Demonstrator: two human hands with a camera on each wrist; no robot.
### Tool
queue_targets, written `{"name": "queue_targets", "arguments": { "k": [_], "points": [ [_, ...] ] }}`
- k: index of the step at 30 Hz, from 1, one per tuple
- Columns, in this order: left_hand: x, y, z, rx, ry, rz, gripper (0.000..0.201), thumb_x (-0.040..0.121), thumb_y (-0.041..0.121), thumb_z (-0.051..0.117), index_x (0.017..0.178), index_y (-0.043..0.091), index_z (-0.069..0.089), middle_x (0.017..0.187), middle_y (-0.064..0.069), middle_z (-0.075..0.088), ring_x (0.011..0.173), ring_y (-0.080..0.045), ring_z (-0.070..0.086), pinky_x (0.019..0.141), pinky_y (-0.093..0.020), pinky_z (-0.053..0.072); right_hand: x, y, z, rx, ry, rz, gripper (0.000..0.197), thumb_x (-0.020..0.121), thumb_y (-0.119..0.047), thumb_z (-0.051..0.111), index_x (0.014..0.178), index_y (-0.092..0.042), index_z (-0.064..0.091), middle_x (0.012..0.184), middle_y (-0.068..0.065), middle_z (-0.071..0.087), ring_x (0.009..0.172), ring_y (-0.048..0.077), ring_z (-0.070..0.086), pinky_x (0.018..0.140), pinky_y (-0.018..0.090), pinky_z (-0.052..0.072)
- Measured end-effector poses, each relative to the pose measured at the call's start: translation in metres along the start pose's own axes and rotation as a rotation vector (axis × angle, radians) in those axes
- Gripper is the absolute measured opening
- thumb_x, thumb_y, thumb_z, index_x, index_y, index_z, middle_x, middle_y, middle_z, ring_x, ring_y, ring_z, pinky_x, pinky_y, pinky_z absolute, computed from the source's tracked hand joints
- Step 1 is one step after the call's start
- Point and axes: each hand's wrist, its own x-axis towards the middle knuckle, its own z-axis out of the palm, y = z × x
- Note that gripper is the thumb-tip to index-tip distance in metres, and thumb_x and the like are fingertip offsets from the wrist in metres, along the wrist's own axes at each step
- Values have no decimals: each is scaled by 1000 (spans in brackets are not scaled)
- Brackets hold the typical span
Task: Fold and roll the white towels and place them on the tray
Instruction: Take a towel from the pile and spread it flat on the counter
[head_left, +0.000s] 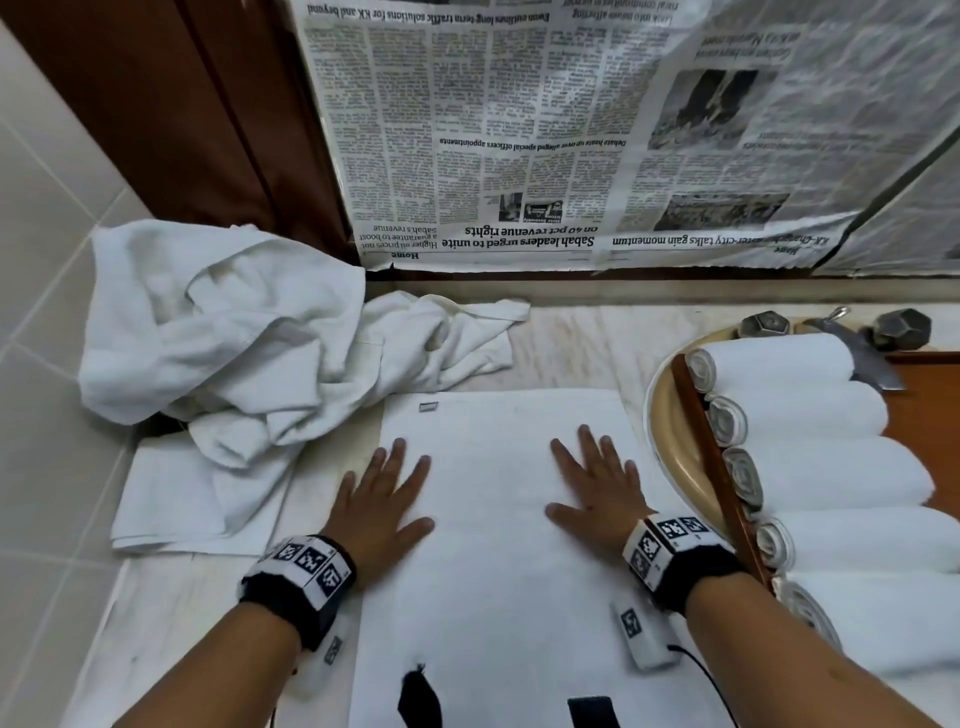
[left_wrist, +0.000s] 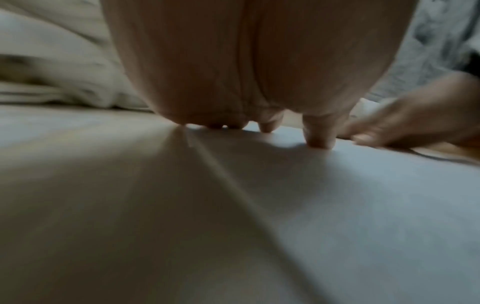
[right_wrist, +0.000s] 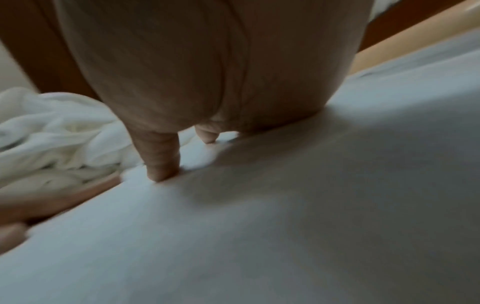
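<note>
Head view: left hand (head_left: 382, 501) and right hand (head_left: 597, 488), fingers spread flat, press the flat white cloth towel (head_left: 498, 545) at centre frame; rolled white towels (head_left: 810, 457) fill the brown wooden tray (head_left: 711, 467) at right; wrist views: blurred, apparently the same flat palms on towel.

Bare counter strip (head_left: 571, 343) between crumpled towels (head_left: 223, 332) and tray rim (head_left: 698, 431).

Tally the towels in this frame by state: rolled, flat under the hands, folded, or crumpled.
Rolled towels on the tray: 5, the first
Flat towel under both hands: 1
Folded towel at the left: 1
Crumpled towel heap: 1 heap; towels in it cannot be counted
Total: 7 towels plus the heap
</note>
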Motion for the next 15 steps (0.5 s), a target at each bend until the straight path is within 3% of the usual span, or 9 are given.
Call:
{"name": "queue_targets", "arguments": {
  "k": [3,5,8,10,13,15],
  "points": [
    [-14,-10,-4,-1,-4,-136,78,95,65,27,153,36,-16,153,2,-38,147,-20,-24,120,-49,-2,-15,21,-3,-35,-7,94,86,94,-63,42,154,-37,-14,157,1,-35,147,29,-27,119,51,-7],
    [-20,8,-4,16,32,-105,76,99,59,31,154,31,-13,156,-3,-34,149,-24,-21,120,-46,1,-26,14,-4,-67,3,106,86,95,-60,41,156,-31,-12,158,9,-34,146,31,-28,119,50,-8],
    [-31,45,10,45,-21,160,88,81,83,3,155,35,-8,151,3,-35,150,-23,-17,120,-43,1,-47,-22,4,-42,-40,-44,84,96,-57,44,157,-29,-7,159,8,-31,146,30,-29,120,48,-7],
    [-38,55,23,91,-67,230,99,66,88,-8,152,40,-12,148,5,-38,149,-22,-20,119,-43,-3,-61,-39,17,-29,-106,-132,82,97,-55,45,157,-29,-4,158,5,-31,148,29,-25,120,47,-5],
    [-47,47,32,113,-4,153,75,88,77,17,142,46,-25,151,5,-40,148,-21,-24,118,-41,-7,-78,-23,40,-43,-102,-133,82,96,-58,44,155,-36,-9,149,-5,-40,147,25,-28,119,46,-10],
    [-52,38,32,105,1,75,79,92,72,28,145,45,-24,154,4,-38,148,-20,-24,119,-43,-5,-89,5,49,-57,-42,-30,83,94,-65,39,153,-41,-16,148,-7,-43,145,23,-31,118,49,-11]
  ]
}}
